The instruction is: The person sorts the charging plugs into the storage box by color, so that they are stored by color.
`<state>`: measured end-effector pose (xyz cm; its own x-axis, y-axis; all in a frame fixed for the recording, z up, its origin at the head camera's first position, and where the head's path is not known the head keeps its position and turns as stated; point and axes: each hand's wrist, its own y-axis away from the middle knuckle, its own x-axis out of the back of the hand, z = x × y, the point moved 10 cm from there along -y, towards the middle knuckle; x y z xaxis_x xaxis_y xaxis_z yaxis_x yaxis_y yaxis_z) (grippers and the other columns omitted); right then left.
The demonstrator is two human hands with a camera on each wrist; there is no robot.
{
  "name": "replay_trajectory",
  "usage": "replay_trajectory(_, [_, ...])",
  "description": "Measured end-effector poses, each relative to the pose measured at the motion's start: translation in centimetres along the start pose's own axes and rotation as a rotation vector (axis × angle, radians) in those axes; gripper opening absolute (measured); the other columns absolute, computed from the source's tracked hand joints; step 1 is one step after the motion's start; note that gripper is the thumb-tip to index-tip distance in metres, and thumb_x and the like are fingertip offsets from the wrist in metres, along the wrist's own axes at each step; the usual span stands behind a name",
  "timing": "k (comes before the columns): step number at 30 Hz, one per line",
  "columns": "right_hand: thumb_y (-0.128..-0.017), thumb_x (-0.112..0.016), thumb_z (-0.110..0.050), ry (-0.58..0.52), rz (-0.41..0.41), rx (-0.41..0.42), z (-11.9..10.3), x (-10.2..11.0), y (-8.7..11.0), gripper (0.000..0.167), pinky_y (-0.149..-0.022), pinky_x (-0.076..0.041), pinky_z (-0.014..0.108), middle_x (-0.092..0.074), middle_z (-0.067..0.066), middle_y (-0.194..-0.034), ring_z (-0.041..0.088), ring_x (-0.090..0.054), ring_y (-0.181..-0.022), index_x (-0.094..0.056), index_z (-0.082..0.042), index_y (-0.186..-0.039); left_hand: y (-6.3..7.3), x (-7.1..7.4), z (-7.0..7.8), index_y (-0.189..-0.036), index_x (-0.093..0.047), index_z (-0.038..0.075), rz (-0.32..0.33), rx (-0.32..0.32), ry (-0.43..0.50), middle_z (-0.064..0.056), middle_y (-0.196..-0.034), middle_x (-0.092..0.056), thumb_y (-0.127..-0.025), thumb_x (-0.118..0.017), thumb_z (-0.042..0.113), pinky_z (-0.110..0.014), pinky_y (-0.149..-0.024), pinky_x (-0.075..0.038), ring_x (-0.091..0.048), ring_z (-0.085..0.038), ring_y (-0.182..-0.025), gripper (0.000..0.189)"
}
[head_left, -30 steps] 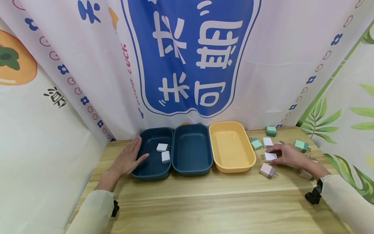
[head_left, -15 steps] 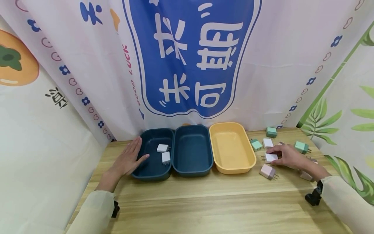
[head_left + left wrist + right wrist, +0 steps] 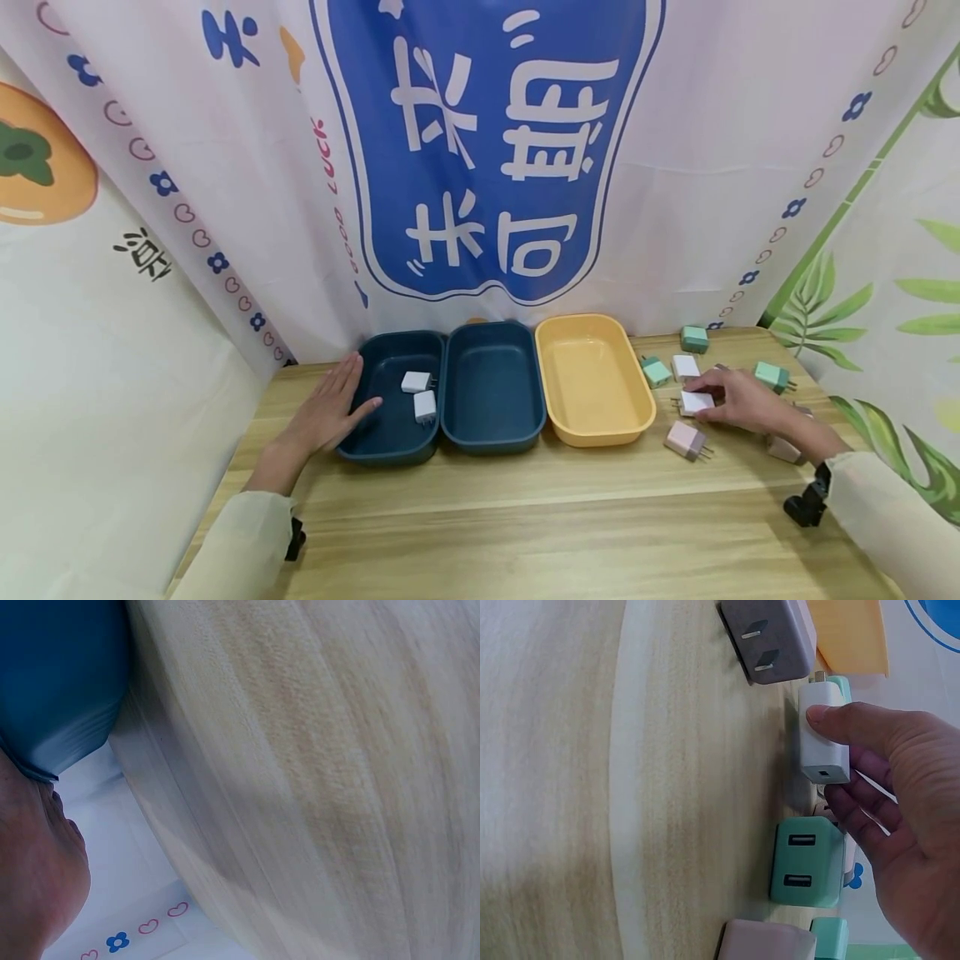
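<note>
In the head view my left hand [image 3: 321,414] rests with straight fingers on the outer rim of the left dark blue tray [image 3: 375,446]. Inside that tray lie two white charger plugs, one white charger [image 3: 416,382] just behind the other. On the right side of the table my right hand [image 3: 738,402] pinches a white wall charger [image 3: 823,739] between thumb and fingers, its prongs pointing left in the head view. Close around this hand are a pink charger [image 3: 686,440], another white charger [image 3: 686,367] and a green charger [image 3: 656,372].
A second dark blue tray [image 3: 495,445] and a yellow tray [image 3: 600,437] stand in a row beside the left one, against the printed curtain [image 3: 675,208]. More green chargers, such as this green charger [image 3: 694,338], and pink ones lie at the table's right end.
The view has shifted very slightly. Both hands stay in place, the right one still pinching the white charger.
</note>
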<state>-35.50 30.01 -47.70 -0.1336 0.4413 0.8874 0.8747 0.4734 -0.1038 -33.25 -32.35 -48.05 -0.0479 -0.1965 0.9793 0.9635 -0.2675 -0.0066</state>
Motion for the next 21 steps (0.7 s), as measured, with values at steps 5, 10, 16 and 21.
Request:
replay_trajectory(5, [-0.083,-0.092,-0.016,-0.012,0.006,0.011,-0.1,0.3,-0.1,0.042,-0.073,-0.056,0.026,-0.077,0.014,-0.114,0.008,-0.063,-0.089,-0.078,-0.002,-0.120,0.1,0.1,0.1,-0.168,-0.005,-0.003,0.011,-0.001,0.000,-0.025,-0.176,-0.005,-0.110,-0.041,0.059,-0.063,-0.130,-0.011,-0.008,-0.044,-0.163,0.092])
replay_trajectory(10, [-0.084,-0.091,-0.015,-0.035,0.006,0.000,-0.4,0.5,-0.2,0.041,-0.072,-0.056,0.026,-0.077,0.012,-0.112,0.009,-0.061,-0.087,-0.077,-0.001,-0.120,0.1,0.1,0.0,-0.168,-0.005,-0.003,0.009,-0.002,0.003,-0.026,-0.176,-0.005,-0.110,-0.041,0.059,-0.063,-0.130,-0.009,-0.008,-0.044,-0.162,0.092])
replay_trajectory(16, [-0.083,-0.091,-0.013,-0.042,0.028,-0.014,-0.7,1.0,-0.4,0.040,-0.076,-0.060,0.028,-0.077,0.015,-0.113,0.016,-0.068,-0.093,-0.077,-0.001,-0.119,0.2,0.2,0.1,-0.168,-0.006,-0.003,0.029,-0.011,0.016,-0.026,-0.176,-0.006,-0.110,-0.042,0.058,-0.064,-0.130,-0.011,-0.010,-0.045,-0.162,0.091])
replay_trajectory(21, [-0.084,-0.091,-0.013,-0.042,0.053,-0.011,-0.8,1.3,-0.5,0.039,-0.073,-0.059,0.027,-0.077,0.015,-0.113,0.015,-0.067,-0.091,-0.077,-0.001,-0.118,0.1,0.3,0.2,-0.168,-0.007,-0.003,0.040,-0.016,0.016,-0.026,-0.176,-0.007,-0.110,-0.042,0.058,-0.064,-0.130,-0.012,-0.011,-0.045,-0.162,0.092])
